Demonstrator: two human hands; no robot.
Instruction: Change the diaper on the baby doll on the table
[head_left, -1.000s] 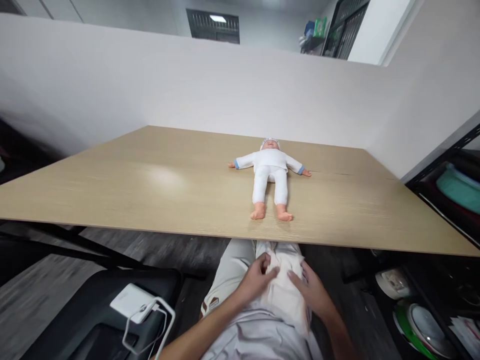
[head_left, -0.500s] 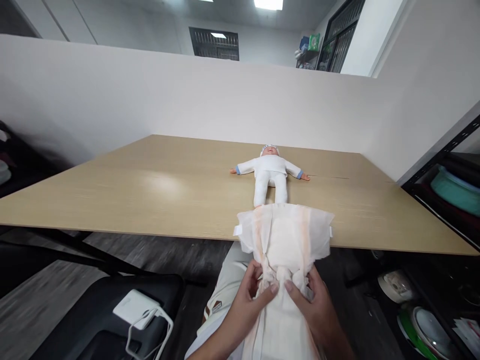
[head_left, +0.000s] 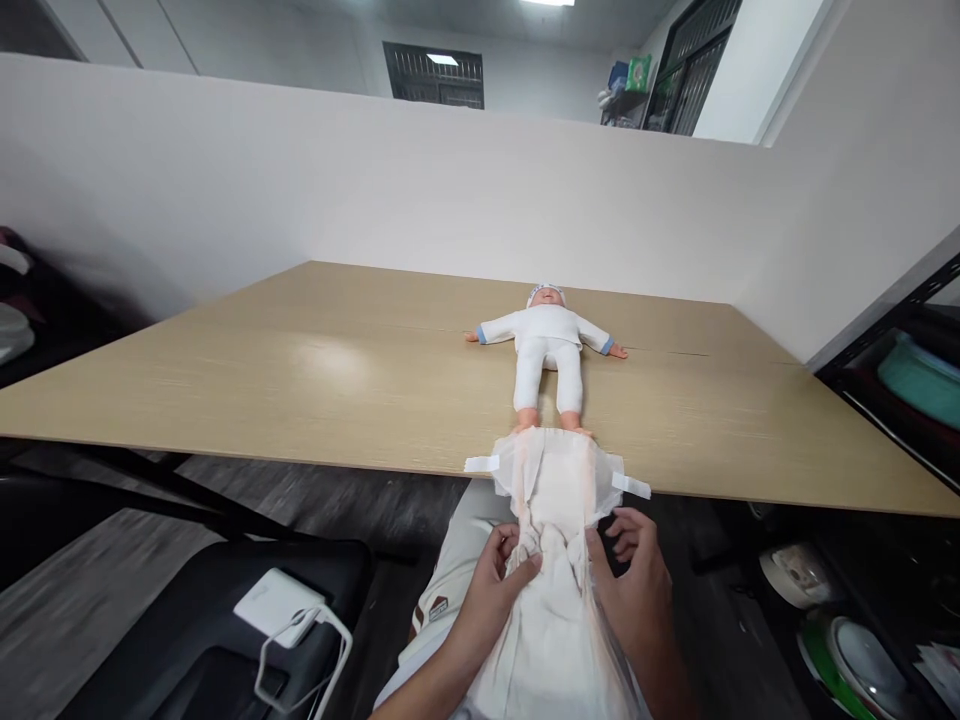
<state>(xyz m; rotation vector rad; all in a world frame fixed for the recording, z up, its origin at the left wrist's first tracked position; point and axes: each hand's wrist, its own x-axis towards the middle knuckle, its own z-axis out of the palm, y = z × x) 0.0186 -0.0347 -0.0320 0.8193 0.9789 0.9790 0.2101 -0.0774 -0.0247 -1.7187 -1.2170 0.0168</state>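
Note:
An unfolded white diaper [head_left: 559, 620] with pale orange stripes stretches from my lap up to the table's front edge, its middle bunched and its two side tabs sticking out. My left hand [head_left: 501, 570] pinches its left edge at the gathered part. At its right edge is my right hand [head_left: 630, 560], with thumb against the diaper and fingers curled and lifted apart from it. Beyond the diaper's top end, a baby doll [head_left: 549, 345] in white clothes and a cap lies on its back, arms spread, feet towards me.
The wooden table [head_left: 247, 370] meets a low white wall [head_left: 450, 190]. On a black chair [head_left: 210, 590] at left lies a white power bank [head_left: 279, 607] with a cable. A dark shelf [head_left: 892, 390] with a teal container stands at right, other items below.
The diaper's top end has narrowed and dropped slightly, uncovering the doll's feet, and its tabs now stick out. My right hand has loosened and its fingers have come away from the edge.

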